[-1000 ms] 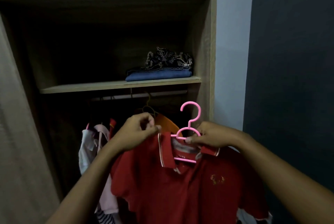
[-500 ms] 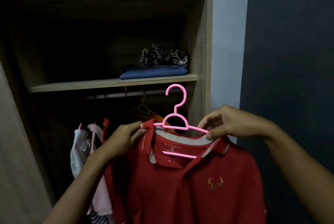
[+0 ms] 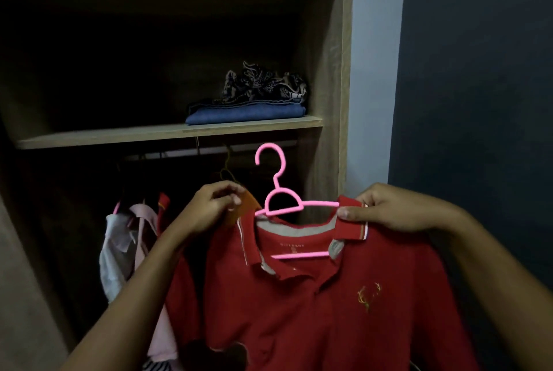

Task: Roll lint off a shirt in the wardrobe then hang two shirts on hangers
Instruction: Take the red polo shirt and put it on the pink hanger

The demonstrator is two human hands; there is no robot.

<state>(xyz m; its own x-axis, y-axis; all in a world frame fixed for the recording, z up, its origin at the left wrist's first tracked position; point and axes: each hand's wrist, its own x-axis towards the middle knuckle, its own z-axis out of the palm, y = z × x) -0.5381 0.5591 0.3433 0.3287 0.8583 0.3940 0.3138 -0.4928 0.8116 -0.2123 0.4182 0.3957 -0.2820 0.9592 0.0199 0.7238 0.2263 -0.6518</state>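
From the head camera, you hold a red polo shirt up in the lower middle of the frame, in front of the open wardrobe. A pink hanger sits inside the shirt's neck: its hook rises clear above the collar at frame center, its upper arm runs right toward your thumb, and its lower bar shows through the open neck below the label. The hook is not on the wardrobe rail, which runs across the dark space just under the shelf.

Your left hand, left of center, is closed in a pinch at the shirt's left shoulder, fingers curled over the fabric edge. Your right hand, right of center, is closed on the right side of the collar, thumb pressed flat on the red collar flap just beside the hanger's arm end.

Behind your left hand, an orange garment hangs from a thin wire hanger. At the lower left, pale pink and white clothes hang in the wardrobe. On the shelf in the upper middle lies a folded blue cloth with a crumpled patterned cloth on top.
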